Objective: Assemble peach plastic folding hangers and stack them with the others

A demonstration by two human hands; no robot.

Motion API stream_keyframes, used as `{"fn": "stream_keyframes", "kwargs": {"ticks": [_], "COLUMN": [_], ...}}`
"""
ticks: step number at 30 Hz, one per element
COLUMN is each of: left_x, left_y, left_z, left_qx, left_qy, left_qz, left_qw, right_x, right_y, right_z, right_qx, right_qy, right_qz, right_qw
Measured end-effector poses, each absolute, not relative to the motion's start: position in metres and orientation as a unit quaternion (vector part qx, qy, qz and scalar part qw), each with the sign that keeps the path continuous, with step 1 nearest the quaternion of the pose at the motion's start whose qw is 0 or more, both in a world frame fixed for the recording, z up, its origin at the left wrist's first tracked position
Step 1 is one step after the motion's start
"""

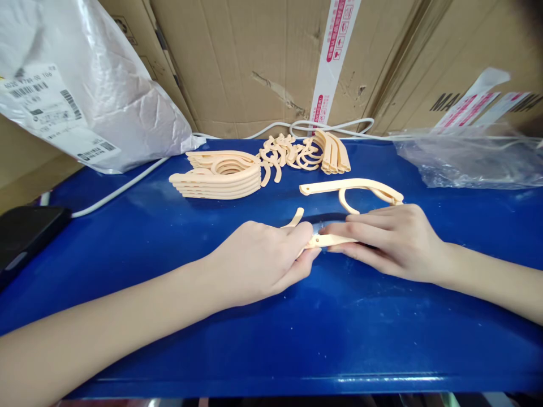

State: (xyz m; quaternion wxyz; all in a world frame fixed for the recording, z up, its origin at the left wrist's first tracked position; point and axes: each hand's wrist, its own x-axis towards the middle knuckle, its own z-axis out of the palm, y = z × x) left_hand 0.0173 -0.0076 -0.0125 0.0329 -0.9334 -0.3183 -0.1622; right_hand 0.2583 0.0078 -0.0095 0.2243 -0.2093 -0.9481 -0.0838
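Note:
Close together above the blue table, both hands hold cream plastic parts of a folding hanger. My left hand (265, 260) pinches them at a joint; a curved hook (296, 217) sticks up behind its knuckles. My right hand (396, 243) grips a hanger arm (333, 240) with a small hole near its end. The fingers hide much of how these parts fit together. Just beyond my right hand, another hanger arm (339, 185) lies on the table with a curved hook (347, 202) beside it, partly covered by the fingers.
Stacked hanger arms (216, 186) lie behind my left hand, beside piled loose hooks (288, 151) and more upright arms (333, 152). A white cable (127, 189), plastic-wrapped parcel (110, 96), phone (29, 237), clear bag (470, 161) and cardboard boxes (254, 56) edge the blue table (297, 339).

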Motion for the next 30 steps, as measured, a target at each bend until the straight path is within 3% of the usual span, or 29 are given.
{"fn": "stream_keyframes", "kwargs": {"ticks": [5, 30], "left_x": [0.0175, 0.0180], "left_y": [-0.0068, -0.0049], "left_z": [-0.0073, -0.0047], "left_qx": [-0.934, -0.938], "left_qy": [-0.331, -0.334], "left_qz": [-0.132, -0.086], "left_qw": [-0.012, 0.024], "right_x": [0.2577, 0.2598], "right_y": [0.0066, 0.0065], "right_z": [-0.0091, -0.0167], "right_qx": [-0.201, -0.214], "right_qy": [-0.948, -0.944], "right_qz": [-0.118, -0.111], "right_qw": [0.219, 0.225]}}
